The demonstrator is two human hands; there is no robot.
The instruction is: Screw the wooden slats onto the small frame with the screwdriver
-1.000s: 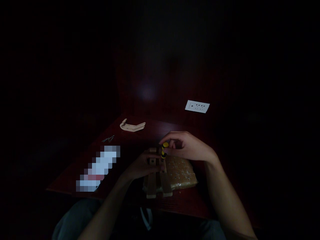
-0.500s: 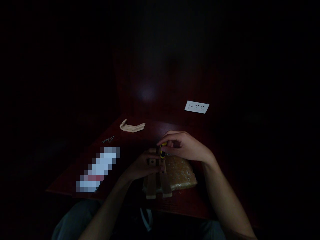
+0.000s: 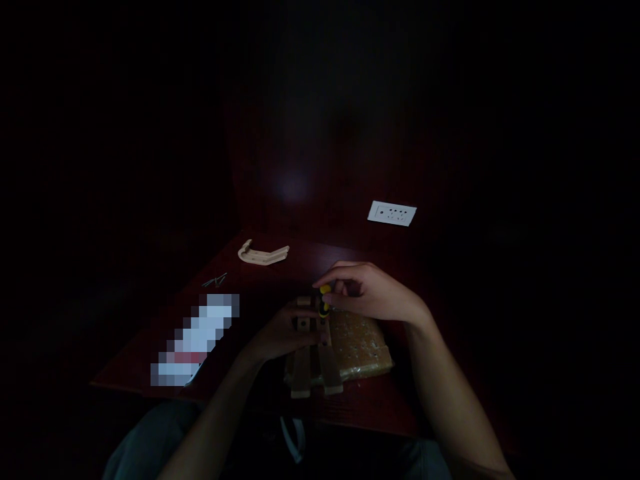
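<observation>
My right hand (image 3: 357, 290) is closed round the yellow and black handle of a screwdriver (image 3: 324, 307), held upright over the right one of two wooden strips. My left hand (image 3: 285, 331) grips the wooden piece (image 3: 330, 367) from the left, its fingers lying across both strips. Small dark holes show in the strips. Under the wood lies a flat brown slab (image 3: 363, 340) in clear, shiny wrapping. The screwdriver's tip meets the wood near one of the holes, but the dim light hides the exact contact.
A curved wooden piece (image 3: 264, 255) lies at the back left of the dark red table (image 3: 240, 380). Several screws (image 3: 215, 280) lie nearer, beside a pixelated pale object (image 3: 197, 340). A white socket plate (image 3: 392, 213) is on the panel behind.
The screwdriver handle has turned slightly in my right hand's fingers. Both hands stay in nearly the same place, and the whole view has shifted very slightly.
</observation>
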